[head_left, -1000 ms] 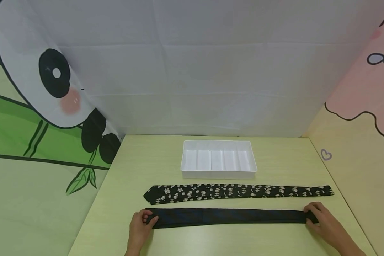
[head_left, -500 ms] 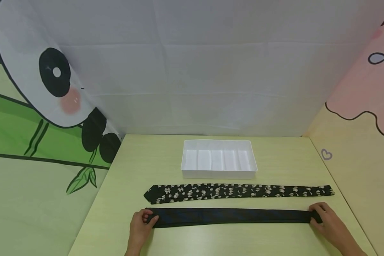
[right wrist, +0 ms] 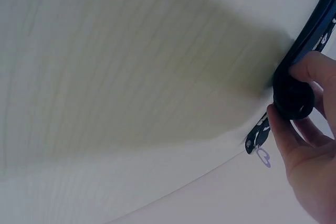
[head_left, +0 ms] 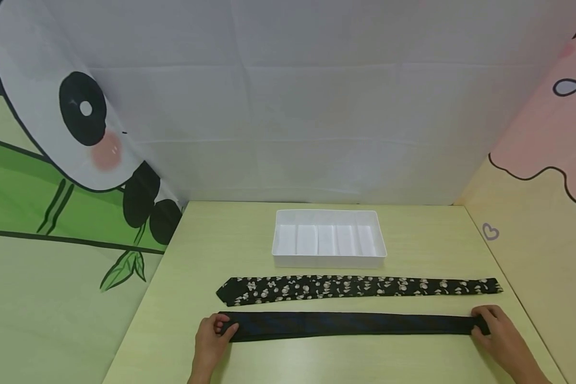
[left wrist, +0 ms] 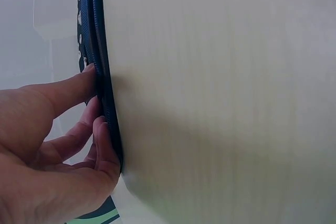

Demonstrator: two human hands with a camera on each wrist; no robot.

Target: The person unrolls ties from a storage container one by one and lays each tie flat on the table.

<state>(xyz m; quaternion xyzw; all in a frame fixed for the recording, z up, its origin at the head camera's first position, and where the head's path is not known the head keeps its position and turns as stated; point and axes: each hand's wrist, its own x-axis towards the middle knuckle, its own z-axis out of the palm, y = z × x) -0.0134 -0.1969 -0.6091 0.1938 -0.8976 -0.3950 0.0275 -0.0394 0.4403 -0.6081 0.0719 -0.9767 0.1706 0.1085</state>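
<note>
A dark navy-black necktie (head_left: 350,324) stretches flat across the table near its front. My left hand (head_left: 209,344) pinches the tie's left end between thumb and fingers, and in the left wrist view the fingers (left wrist: 105,148) sit along the folded fabric edge. At the right end, my right hand (head_left: 504,338) grips a rolled-up coil (right wrist: 293,98) of the same tie, plain in the right wrist view. Just beyond lies a second necktie (head_left: 355,286), black with a pale floral print, laid out parallel with its pointed end leftward. Neither hand touches it.
Behind the ties stands a white plastic tray (head_left: 328,261) with ridged compartments. The pale wood-look table (head_left: 221,234) meets a white cloth backdrop (head_left: 317,133) at the back and a cartoon-printed sheet (head_left: 533,224) close along the right edge.
My right hand has moved rightward with the coil, and the flat stretch of the dark necktie has grown longer. My left hand has stayed in place.
</note>
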